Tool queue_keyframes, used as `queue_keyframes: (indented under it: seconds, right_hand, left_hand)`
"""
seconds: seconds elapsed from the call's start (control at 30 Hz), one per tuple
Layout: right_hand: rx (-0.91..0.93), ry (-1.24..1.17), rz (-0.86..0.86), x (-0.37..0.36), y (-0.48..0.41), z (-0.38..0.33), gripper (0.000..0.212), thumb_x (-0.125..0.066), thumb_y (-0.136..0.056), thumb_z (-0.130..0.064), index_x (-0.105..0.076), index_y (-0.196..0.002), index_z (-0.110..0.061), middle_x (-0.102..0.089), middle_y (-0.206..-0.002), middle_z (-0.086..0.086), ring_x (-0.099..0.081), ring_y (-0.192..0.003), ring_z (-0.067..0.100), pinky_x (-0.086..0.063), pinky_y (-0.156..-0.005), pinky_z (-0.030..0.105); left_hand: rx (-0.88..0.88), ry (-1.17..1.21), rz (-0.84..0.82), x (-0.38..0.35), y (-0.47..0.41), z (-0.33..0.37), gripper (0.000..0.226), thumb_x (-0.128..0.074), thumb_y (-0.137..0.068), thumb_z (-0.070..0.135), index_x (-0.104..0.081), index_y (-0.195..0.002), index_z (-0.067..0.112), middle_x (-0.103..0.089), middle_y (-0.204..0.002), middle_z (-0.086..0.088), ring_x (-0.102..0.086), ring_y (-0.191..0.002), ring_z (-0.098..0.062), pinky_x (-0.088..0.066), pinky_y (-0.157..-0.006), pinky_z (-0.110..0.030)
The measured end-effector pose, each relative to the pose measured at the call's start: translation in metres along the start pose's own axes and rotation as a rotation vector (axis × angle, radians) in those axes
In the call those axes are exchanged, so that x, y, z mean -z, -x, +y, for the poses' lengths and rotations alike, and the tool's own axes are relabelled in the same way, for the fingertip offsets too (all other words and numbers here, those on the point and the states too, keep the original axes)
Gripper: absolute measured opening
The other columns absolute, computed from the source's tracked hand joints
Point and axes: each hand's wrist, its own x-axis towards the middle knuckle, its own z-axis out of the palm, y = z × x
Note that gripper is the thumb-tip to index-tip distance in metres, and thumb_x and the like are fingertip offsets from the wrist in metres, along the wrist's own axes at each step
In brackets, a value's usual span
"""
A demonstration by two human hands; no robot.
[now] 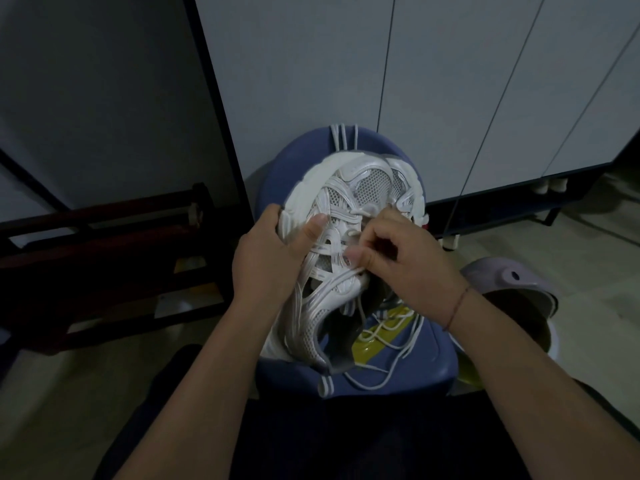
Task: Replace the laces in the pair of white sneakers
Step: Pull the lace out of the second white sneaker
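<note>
While our left grip (pixel 273 258) clasps the white mesh sneaker (pixel 367 188) by its sole edge over the round blue stool (pixel 429 351), we should hold the thin white lace (pixel 349 271) pinched in our right grip (pixel 398 261) taut — drawing it straight through the eyelet, untwisted.

We have one wide-angle view, worn on the head and facing forward and steeply down. It sits close: the left hand (pixel 266 261) and right hand (pixel 408 265) meet at the sneaker (pixel 360 188) mid-frame, cabinet doors (pixel 450 81) at twelve o'clock, the lap (pixel 346 441) at six.
</note>
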Motion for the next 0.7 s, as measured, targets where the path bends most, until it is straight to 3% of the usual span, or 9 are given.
queue_keyframes:
  seconds: [0.1,0.17,0.23,0.3,0.43,0.5,0.6,0.7]
  right_hand:
    - [-0.209,-0.435,0.076,0.002,-0.003,0.006,0.035,-0.065,-0.081,-0.044,-0.059,-0.068,-0.011,-0.054,-0.072,0.012,-0.05,-0.072,0.018,-0.043,-0.073,0.032]
    - [-0.333,-0.564,0.136,0.005,-0.004,0.011,0.057,-0.067,-0.076,-0.052,-0.057,-0.078,0.003,-0.052,-0.075,0.015,-0.047,-0.073,0.022,-0.041,-0.073,0.036]
    - [-0.324,-0.417,0.131,0.006,-0.004,0.012,0.048,-0.065,-0.084,-0.043,-0.057,-0.079,0.004,-0.051,-0.073,0.015,-0.046,-0.069,0.019,-0.041,-0.069,0.033]
    - [-0.228,-0.229,0.111,0.007,-0.002,0.008,0.032,-0.056,-0.092,-0.034,-0.058,-0.077,-0.006,-0.052,-0.072,0.013,-0.046,-0.067,0.012,-0.041,-0.067,0.027]
    - [-0.064,0.048,0.054,0.004,0.002,-0.003,0.03,-0.056,-0.087,-0.049,-0.053,-0.074,-0.022,-0.051,-0.079,-0.003,-0.047,-0.069,0.003,-0.037,-0.063,0.011]
    - [-0.008,0.141,0.025,0.0,0.003,-0.005,0.023,-0.064,-0.084,-0.04,-0.05,-0.071,-0.027,-0.047,-0.08,-0.01,-0.048,-0.072,-0.002,-0.036,-0.066,0.008]
    - [-0.001,0.026,0.068,0.0,0.0,-0.003,0.024,-0.067,-0.085,-0.03,-0.05,-0.069,-0.023,-0.05,-0.075,-0.005,-0.047,-0.067,0.003,-0.038,-0.064,0.012]
    - [-0.184,-0.233,0.279,0.012,-0.005,0.009,0.028,-0.062,-0.089,-0.026,-0.051,-0.067,-0.013,-0.046,-0.063,0.003,-0.041,-0.06,0.008,-0.038,-0.06,0.025]
  left_hand:
    - [0.022,0.046,-0.014,0.0,-0.002,-0.001,0.046,-0.061,-0.083,0.061,-0.054,-0.083,0.016,-0.064,-0.078,0.007,-0.059,-0.072,-0.012,-0.048,-0.067,-0.034]
    - [0.021,0.062,-0.022,-0.001,-0.002,0.0,0.041,-0.062,-0.084,0.059,-0.053,-0.082,0.019,-0.063,-0.077,0.009,-0.057,-0.07,-0.008,-0.043,-0.065,-0.031]
    - [0.015,0.058,-0.019,-0.002,-0.001,0.0,0.044,-0.062,-0.083,0.06,-0.053,-0.081,0.017,-0.062,-0.074,0.008,-0.056,-0.067,-0.009,-0.046,-0.065,-0.033]
    - [0.01,0.03,-0.01,-0.002,0.001,-0.001,0.048,-0.061,-0.082,0.062,-0.053,-0.081,0.015,-0.062,-0.072,0.006,-0.057,-0.067,-0.011,-0.049,-0.068,-0.037]
    - [0.0,-0.029,-0.001,-0.003,0.0,-0.001,0.053,-0.057,-0.08,0.068,-0.052,-0.081,0.016,-0.061,-0.071,0.004,-0.058,-0.069,-0.016,-0.051,-0.069,-0.04]
    - [-0.005,-0.037,0.0,-0.003,0.0,-0.001,0.056,-0.056,-0.079,0.071,-0.052,-0.082,0.016,-0.062,-0.073,0.004,-0.059,-0.071,-0.018,-0.051,-0.07,-0.041]
    - [0.005,-0.019,0.002,-0.002,0.0,-0.001,0.054,-0.057,-0.079,0.069,-0.053,-0.082,0.015,-0.062,-0.073,0.004,-0.059,-0.07,-0.017,-0.05,-0.069,-0.039]
    - [0.012,0.015,0.02,0.001,-0.002,-0.001,0.05,-0.059,-0.082,0.063,-0.055,-0.085,0.013,-0.063,-0.075,0.006,-0.058,-0.068,-0.011,-0.048,-0.066,-0.034]
